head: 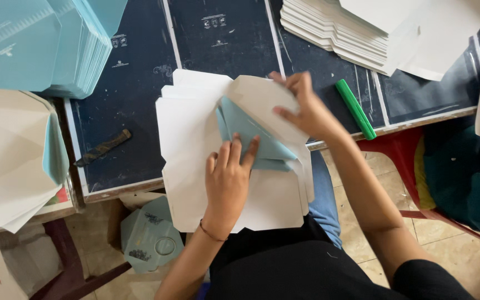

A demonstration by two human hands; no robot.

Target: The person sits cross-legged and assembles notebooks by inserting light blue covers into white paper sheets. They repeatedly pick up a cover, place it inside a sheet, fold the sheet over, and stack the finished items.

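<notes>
Stacks frame the work on both sides. Far left of the fingers, a tall pile of finished teal cartons [56, 44] sits at the table's far corner, and a heap of white flat sheets [6, 161] rests nearer the person, so a fair share looks done while plenty remains. A dark flat tool [102, 147] lies on the dark table mat [134, 83], well left of the hands.

The left hand [228, 180] lies flat, fingers together and extended, pressing the teal inner face of the die-cut carton blank [195, 150] that tops a small stack [273, 205] reaching from the table edge over the person's lap. Just right of those fingertips the right hand [302, 105] pinches the blank's white flap [259, 103], thumb under and fingers over its edge, holding it bent across the teal panel. Judging by that, this blank is mid-fold, its first flap not yet creased flat.

Right of the right hand a green marker-like stick [355, 108] lies apart on the mat. Beyond it, another stack of white blanks [334, 28] waits unfolded.
</notes>
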